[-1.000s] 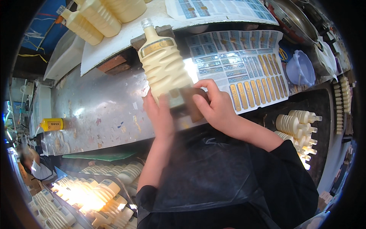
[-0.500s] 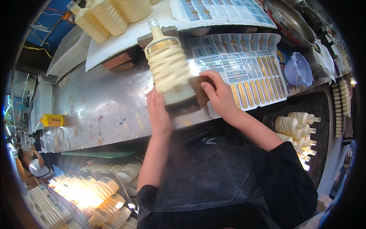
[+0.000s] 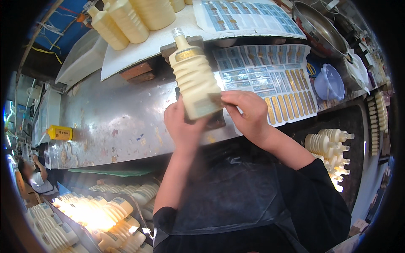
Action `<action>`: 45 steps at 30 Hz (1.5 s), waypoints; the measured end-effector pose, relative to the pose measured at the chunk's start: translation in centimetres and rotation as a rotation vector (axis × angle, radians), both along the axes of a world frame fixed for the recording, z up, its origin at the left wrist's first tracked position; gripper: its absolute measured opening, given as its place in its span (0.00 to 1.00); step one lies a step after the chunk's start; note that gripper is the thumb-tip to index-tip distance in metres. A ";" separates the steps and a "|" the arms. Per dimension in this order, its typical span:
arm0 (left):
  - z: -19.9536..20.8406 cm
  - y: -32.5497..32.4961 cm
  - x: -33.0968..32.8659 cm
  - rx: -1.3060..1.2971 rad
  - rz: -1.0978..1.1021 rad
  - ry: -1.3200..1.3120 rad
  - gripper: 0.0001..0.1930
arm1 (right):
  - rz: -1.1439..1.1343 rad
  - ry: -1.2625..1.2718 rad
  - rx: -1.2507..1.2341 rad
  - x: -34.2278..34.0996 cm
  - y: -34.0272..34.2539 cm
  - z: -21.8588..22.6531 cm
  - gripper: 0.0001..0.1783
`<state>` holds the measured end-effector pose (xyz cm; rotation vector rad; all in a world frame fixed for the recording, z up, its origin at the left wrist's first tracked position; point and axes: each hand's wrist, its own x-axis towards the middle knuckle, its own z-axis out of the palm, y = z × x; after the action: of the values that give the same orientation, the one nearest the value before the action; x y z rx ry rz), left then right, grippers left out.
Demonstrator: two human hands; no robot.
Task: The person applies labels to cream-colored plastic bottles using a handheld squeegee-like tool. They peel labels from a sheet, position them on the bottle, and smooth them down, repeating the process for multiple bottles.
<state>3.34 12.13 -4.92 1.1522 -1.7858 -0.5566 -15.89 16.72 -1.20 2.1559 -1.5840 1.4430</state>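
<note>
A cream bottle (image 3: 195, 80) with a wavy ribbed body, clear neck and gold label lies tilted on a dark support (image 3: 217, 119), neck away from me. At its lower left side is my left hand (image 3: 179, 122), fingers curled against the bottle near its base, thumb blurred. My right hand (image 3: 251, 110) pinches a small dark brown flat piece (image 3: 216, 100), pressed on the bottle's lower front. Under that piece a greyish label (image 3: 202, 105) partly shows. Right of the bottle lies a sheet of gold and blue labels (image 3: 270, 80).
Several cream bottles (image 3: 126, 21) stand on a raised white board (image 3: 122, 57) at the back. A second label sheet (image 3: 249, 19), a metal pan (image 3: 322, 27) and a purple bucket (image 3: 329, 82) are nearby. A yellow container (image 3: 60, 133) sits left. Racked bottles (image 3: 327, 143) flank me; a person is far left.
The dark piece has moved up and left across the bottle's lower front with my right hand. My left hand's fingers have curled in, and its thumb has come across toward the bottle's base.
</note>
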 end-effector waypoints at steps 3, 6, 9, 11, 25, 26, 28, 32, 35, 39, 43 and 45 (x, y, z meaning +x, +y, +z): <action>-1.0 -0.3 -0.3 -0.143 0.072 -0.091 0.40 | 0.169 0.087 -0.089 1.3 1.1 1.0 0.17; -1.2 -0.2 -0.4 -0.209 0.112 -0.141 0.39 | 0.183 0.158 -0.077 2.1 1.1 2.5 0.19; -0.6 -0.2 -0.6 -0.253 0.124 -0.197 0.36 | 0.145 0.270 -0.022 2.8 0.4 4.5 0.16; 0.4 -0.1 -0.8 -0.286 0.102 -0.227 0.34 | 0.153 0.383 0.025 4.1 0.5 4.8 0.13; -1.0 -0.2 -0.2 0.005 0.014 -0.008 0.37 | -0.096 -0.588 0.675 -0.8 0.3 -0.3 0.17; -1.4 -0.4 -0.2 0.041 0.001 0.019 0.38 | -0.079 -0.737 0.688 -1.1 0.4 -3.2 0.18; -2.0 -0.5 0.4 0.085 -0.008 0.053 0.38 | -0.108 -0.789 0.671 -1.1 0.2 -5.5 0.18; -0.6 -0.9 1.8 -0.010 -0.017 0.009 0.39 | -0.130 -0.725 0.621 -2.0 0.2 -4.8 0.18; 2.6 -1.0 2.0 -0.246 -0.049 -0.163 0.38 | -0.042 -0.795 0.562 -4.1 0.0 -3.6 0.16; 2.4 -1.4 0.2 -0.373 -0.052 -0.283 0.38 | 0.064 -1.286 0.730 -8.4 0.3 -2.1 0.15; 1.7 -1.4 -0.5 -0.408 -0.095 -0.353 0.36 | 0.101 -1.343 0.948 -13.6 3.2 -2.2 0.16; 2.8 -1.3 -0.6 -0.436 -0.105 -0.421 0.36 | 0.001 -1.156 1.030 -14.2 4.3 -2.8 0.18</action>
<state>2.76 10.86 -2.12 0.9147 -2.1955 0.0355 -30.09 21.07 -3.95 1.4881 -3.2576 2.4559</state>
